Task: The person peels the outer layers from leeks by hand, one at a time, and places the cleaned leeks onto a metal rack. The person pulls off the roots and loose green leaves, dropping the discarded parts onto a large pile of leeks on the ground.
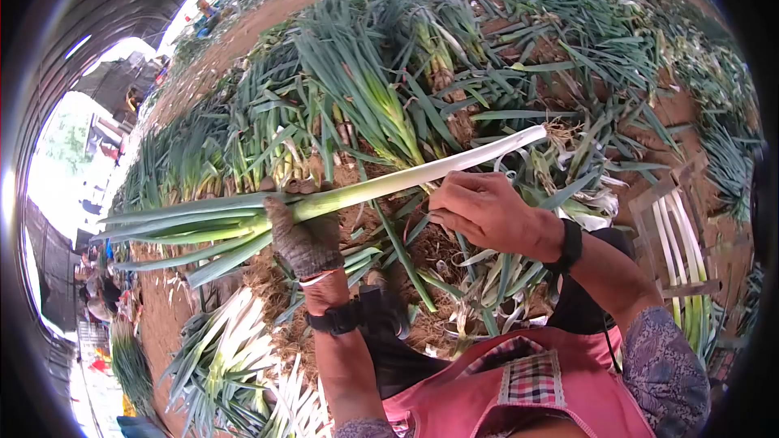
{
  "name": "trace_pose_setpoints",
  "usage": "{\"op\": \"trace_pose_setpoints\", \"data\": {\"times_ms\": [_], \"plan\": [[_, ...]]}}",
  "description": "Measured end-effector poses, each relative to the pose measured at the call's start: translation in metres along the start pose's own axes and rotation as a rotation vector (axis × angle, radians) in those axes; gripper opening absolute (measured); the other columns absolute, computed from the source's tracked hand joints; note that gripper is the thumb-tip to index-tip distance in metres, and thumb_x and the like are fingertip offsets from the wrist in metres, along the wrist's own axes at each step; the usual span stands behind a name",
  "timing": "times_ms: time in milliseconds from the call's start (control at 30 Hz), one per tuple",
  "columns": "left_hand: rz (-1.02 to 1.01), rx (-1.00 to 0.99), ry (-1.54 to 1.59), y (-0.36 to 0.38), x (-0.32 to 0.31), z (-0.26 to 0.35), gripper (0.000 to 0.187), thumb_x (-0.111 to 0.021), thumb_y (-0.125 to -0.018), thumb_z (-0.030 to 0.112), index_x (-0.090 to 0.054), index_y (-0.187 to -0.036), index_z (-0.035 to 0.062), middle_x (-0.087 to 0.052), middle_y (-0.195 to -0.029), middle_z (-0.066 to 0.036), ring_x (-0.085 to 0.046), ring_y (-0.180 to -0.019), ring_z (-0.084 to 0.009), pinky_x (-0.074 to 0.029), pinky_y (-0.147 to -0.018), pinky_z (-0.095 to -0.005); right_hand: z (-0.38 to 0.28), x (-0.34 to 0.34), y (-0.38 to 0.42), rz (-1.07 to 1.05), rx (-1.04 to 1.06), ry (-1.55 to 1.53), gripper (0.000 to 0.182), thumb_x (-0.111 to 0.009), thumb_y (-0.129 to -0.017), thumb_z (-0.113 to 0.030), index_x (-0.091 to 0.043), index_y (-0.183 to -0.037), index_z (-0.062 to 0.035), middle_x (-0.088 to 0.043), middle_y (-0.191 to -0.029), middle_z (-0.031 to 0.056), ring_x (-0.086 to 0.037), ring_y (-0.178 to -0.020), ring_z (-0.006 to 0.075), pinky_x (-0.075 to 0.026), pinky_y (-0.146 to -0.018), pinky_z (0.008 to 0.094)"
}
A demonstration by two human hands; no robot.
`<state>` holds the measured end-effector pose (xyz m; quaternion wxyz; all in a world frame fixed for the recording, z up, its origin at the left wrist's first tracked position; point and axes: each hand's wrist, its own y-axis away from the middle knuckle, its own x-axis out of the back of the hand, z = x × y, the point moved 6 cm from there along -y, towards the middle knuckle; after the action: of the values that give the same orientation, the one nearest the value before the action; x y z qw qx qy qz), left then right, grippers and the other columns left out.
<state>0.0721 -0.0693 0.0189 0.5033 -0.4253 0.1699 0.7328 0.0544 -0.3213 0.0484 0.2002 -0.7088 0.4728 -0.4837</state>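
My left hand, in a dirty grey work glove, is wrapped round a long green onion where its white stalk turns to leaf. The leaves fan out to the left, and the pale stalk slants up to the right, ending in a clean white tip. Just below the stalk, my bare right hand has its fingers curled into a pinch. What those fingers hold, if anything, is hidden. Under both hands, peeled skins and leaf scraps litter the soil.
Bunches of unpeeled green onions lie across the ground ahead. White-stalked green onions are piled at the lower left. On the right, a wooden frame holds several long stalks. Loose leaves cover the upper right, and people stand far left.
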Motion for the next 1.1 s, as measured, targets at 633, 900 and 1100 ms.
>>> {"op": "trace_pose_setpoints", "data": {"times_ms": [633, 900, 1100], "plan": [[-0.049, -0.068, 0.038, -0.008, 0.032, 0.038, 0.043, -0.072, -0.074, 0.022, -0.055, -0.113, 0.0128, -0.061, -0.085, -0.003, -0.056, -0.082, -0.0199, -0.044, -0.088, -0.0424, 0.094, 0.002, 0.060, 0.192, -0.896, -0.878, 0.021, -0.060, -0.087, -0.028, -0.053, -0.089, -0.0077, -0.046, -0.068, -0.0038, -0.037, -0.049, 0.0019, -0.027, -0.040, 0.0172], [-0.080, -0.103, 0.201, 0.003, 0.017, 0.043, 0.028, -0.059, -0.085, 0.021, -0.051, -0.111, 0.0130, -0.060, -0.080, -0.006, -0.057, -0.075, -0.0223, -0.047, -0.077, -0.0453, 0.093, -0.009, 0.056, 0.247, -1.244, -1.123, 0.014, -0.056, -0.089, -0.025, -0.055, -0.086, -0.0107, -0.045, -0.060, -0.0055, -0.034, -0.042, 0.0019, -0.024, -0.037, 0.0175], [-0.168, -0.141, 0.198, -0.005, 0.035, 0.061, 0.030, -0.055, -0.088, 0.023, -0.050, -0.116, 0.0142, -0.058, -0.086, -0.004, -0.056, -0.076, -0.0189, -0.044, -0.080, -0.0417, 0.104, 0.010, 0.076, 0.371, -1.145, -1.427, 0.011, -0.060, -0.086, -0.019, -0.053, -0.082, -0.0112, -0.053, -0.065, 0.0009, -0.041, -0.044, 0.0079, -0.035, -0.042, 0.0234]]}}
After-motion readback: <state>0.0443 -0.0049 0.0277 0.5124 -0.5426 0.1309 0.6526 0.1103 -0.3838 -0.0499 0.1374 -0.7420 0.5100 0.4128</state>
